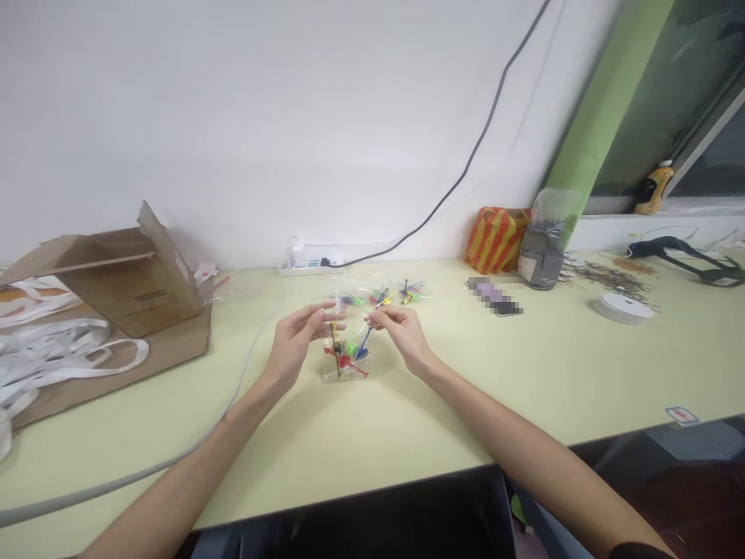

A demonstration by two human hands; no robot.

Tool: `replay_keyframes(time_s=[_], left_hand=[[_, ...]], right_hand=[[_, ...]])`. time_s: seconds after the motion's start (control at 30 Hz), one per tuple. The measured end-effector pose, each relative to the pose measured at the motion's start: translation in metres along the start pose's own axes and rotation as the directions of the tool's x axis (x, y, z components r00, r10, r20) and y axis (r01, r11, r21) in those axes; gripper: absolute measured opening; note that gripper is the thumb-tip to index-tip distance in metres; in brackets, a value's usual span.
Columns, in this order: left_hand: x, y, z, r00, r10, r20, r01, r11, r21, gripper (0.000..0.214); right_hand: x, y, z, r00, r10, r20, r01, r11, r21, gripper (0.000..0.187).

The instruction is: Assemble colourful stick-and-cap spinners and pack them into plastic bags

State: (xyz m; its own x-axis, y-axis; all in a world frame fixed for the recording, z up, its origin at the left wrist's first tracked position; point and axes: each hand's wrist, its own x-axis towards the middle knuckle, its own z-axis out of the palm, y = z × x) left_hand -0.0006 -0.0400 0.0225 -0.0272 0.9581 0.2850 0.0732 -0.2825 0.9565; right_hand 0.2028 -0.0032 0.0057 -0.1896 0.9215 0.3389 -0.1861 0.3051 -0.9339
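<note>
Two bare hands, seen from the head camera, are raised over the middle of a pale green tabletop [541, 373]. The right hand [404, 334] pinches a thin blue-and-yellow plastic stick [365, 341] between thumb and fingertips. The left hand [294, 341] is curled with its fingers slightly parted, just above a red, yellow and black plastic piece [341, 361]; whether it grips anything cannot be told. That piece lies on a clear plastic bag [343, 374], and further small bags of coloured parts [381, 293] lie just beyond the hands. An open cardboard box [133, 272] and white bag handles [58, 349] occupy the left edge. A power strip [308, 256], a striped orange-and-yellow bag [497, 239] and a grey plastic-wrapped bundle [541, 260] stand along the far edge. A white tape roll [625, 308] lies toward the right edge.
</note>
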Motion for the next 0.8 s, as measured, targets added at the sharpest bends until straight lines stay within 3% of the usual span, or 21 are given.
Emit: replay_keyframes(time_s=[0.2,0.33,0.43,0.5,0.63,0.7,0.8], left_hand=[[-0.002,0.003,-0.002,0.998,-0.059,0.033,0.060,0.998,-0.030,0.047],[0.001,-0.001,-0.003,0.996,-0.090,0.029,0.093,0.987,-0.131,0.028],[0.004,-0.005,-0.007,0.993,-0.107,0.055,0.117,0.971,-0.211,0.023],[0.006,-0.007,-0.011,0.992,-0.112,0.060,0.121,0.974,-0.192,0.025],[0.006,-0.006,-0.014,0.993,-0.112,0.031,0.115,0.987,-0.109,0.037],[0.005,-0.003,-0.012,0.986,-0.160,0.047,0.165,0.977,-0.134,0.041],[0.003,0.000,-0.010,0.959,-0.263,0.110,0.278,0.949,-0.153,0.061]], right_hand=[[0.000,-0.002,0.000,0.999,-0.030,0.042,0.025,0.992,0.123,0.033],[0.001,-0.001,0.001,0.999,-0.046,0.018,0.045,0.996,0.081,0.017],[0.001,-0.002,0.000,0.993,-0.119,0.026,0.118,0.993,0.007,0.017],[0.000,-0.002,-0.002,0.972,-0.223,0.075,0.228,0.971,-0.078,0.021],[-0.005,-0.003,0.000,0.882,-0.417,0.218,0.461,0.861,-0.216,0.022],[-0.009,-0.004,0.004,0.865,-0.440,0.240,0.492,0.836,-0.243,0.024],[-0.012,-0.003,0.010,0.878,-0.426,0.218,0.474,0.836,-0.276,0.033]])
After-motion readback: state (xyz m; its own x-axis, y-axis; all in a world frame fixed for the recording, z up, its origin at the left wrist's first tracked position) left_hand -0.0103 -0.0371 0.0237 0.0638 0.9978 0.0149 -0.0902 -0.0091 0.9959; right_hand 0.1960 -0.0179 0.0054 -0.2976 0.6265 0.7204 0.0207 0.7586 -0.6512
